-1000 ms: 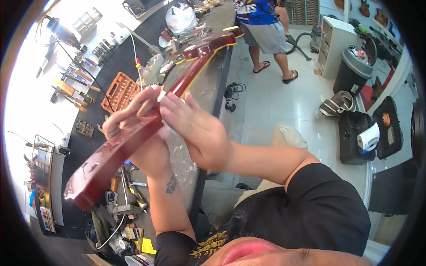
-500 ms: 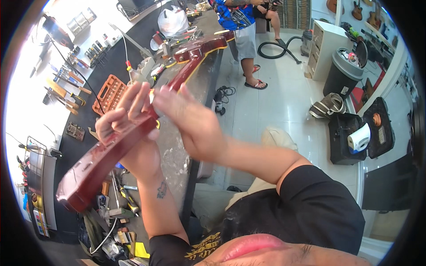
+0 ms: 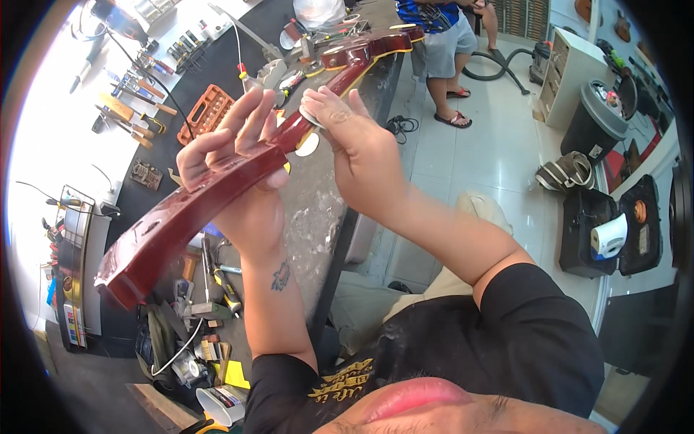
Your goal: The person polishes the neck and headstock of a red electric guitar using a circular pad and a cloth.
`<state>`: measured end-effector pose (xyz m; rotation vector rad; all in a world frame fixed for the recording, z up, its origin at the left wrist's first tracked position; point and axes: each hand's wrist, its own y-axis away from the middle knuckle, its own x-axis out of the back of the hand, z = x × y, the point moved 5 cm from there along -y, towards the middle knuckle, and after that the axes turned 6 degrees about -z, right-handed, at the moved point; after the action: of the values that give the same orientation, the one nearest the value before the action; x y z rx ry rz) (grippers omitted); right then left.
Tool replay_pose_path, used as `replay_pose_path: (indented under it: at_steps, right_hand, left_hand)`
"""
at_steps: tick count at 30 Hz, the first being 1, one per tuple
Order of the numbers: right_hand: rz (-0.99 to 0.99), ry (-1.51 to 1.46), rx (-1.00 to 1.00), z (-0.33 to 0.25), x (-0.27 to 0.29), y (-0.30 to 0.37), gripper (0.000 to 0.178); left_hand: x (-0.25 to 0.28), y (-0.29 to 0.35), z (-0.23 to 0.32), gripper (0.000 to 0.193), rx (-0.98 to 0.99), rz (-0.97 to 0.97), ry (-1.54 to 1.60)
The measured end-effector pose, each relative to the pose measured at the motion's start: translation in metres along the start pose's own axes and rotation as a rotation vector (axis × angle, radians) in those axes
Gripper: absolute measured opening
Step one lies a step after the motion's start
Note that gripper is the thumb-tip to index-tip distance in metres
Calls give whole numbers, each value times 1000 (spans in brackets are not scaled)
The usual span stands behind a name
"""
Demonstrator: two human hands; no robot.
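Observation:
A glossy dark red guitar with cream edging stretches from the far bench toward me. Its thick near end, apparently the headstock, looms large and is raised above the bench. My left hand wraps this end from beneath, with fingers over one side and the thumb at the other. On the neck, just beyond the headstock, lies my right hand, its fingers pressed together on a thin white pad. Most of the pad is hidden under the fingers.
An orange socket case and loose tools cover the dark bench. More tools hang on the white wall at left. Another person stands beyond the bench. A bin and an open black case are on the floor at right.
The whole scene has shifted right in the view. My right hand, blurred before, is now sharper and a little farther along the neck, with the white pad showing. My left hand keeps its grip.

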<state>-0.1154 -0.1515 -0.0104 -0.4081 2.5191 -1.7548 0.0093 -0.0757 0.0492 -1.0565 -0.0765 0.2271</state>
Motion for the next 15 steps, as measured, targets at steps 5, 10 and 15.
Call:
replay_pose_path:
  at_steps: [5, 10, 15]
  right_hand:
    - [-37, -38, 9, -15, 11, -6, 59]
    - [-14, -159, -30, -39, 16, -1, 56]
    - [5, 9, -59, 29, 2, 2, 55]
  left_hand:
    - [-10, 3, -1, 79, -30, -16, -10]
    - [-5, 8, -2, 80, -27, -19, -24]
    - [-10, 2, -3, 81, -24, -15, -26]
